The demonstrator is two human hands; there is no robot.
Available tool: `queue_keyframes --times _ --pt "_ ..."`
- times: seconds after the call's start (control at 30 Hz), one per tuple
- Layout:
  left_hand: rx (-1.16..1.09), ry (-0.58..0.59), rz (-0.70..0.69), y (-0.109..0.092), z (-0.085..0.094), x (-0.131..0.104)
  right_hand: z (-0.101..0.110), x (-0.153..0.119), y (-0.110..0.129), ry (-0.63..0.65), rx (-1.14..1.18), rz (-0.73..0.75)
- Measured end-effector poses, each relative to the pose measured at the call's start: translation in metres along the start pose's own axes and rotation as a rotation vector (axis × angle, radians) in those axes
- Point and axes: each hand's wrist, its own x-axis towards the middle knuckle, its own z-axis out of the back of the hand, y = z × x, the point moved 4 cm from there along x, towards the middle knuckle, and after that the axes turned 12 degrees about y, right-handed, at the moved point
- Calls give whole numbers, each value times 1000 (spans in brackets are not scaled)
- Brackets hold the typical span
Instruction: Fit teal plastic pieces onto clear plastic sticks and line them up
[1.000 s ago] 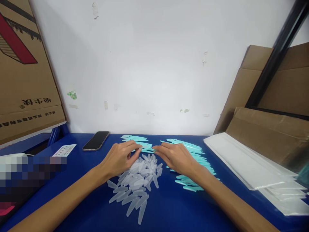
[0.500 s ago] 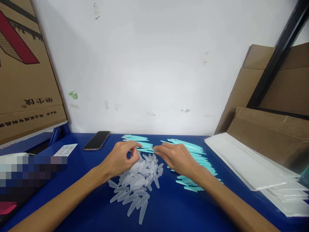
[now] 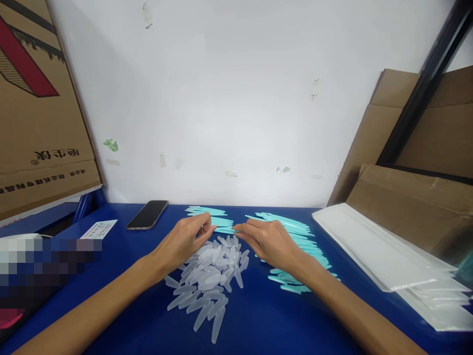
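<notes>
My left hand [image 3: 186,237] is closed, its thumb and index finger drawn together just above a heap of frosted, translucent tapered sleeves [image 3: 212,271]. What its fingertips hold, if anything, I cannot make out. Opposite it, my right hand [image 3: 268,239] pinches at the right end of a slim turquoise stick [image 3: 225,230], its other fingers curled in. Slim turquoise sticks [image 3: 221,222] lie in a group behind the left fingers. A larger spread of turquoise sticks [image 3: 295,229] lies behind and beneath the right hand and forearm, partly covered by them.
A phone [image 3: 148,215] and a printed card [image 3: 99,230] lie to the left on the blue table [image 3: 266,325]. White plastic packets [image 3: 377,246] are stacked at the right. Cardboard [image 3: 414,207] leans behind them, and a large carton [image 3: 44,118] stands at the left.
My left thumb and index finger have gone from a rounded curl to a straighter closed pinch. My right hand has barely moved.
</notes>
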Motion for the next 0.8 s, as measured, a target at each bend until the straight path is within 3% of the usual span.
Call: queue_keyframes --times 0.4,0.8 --pt "11 84 -53 -3 -2 1 1 0 -1 4 2 -18" --pt "17 -5 -4 5 2 0 1 0 0 18 11 -9"
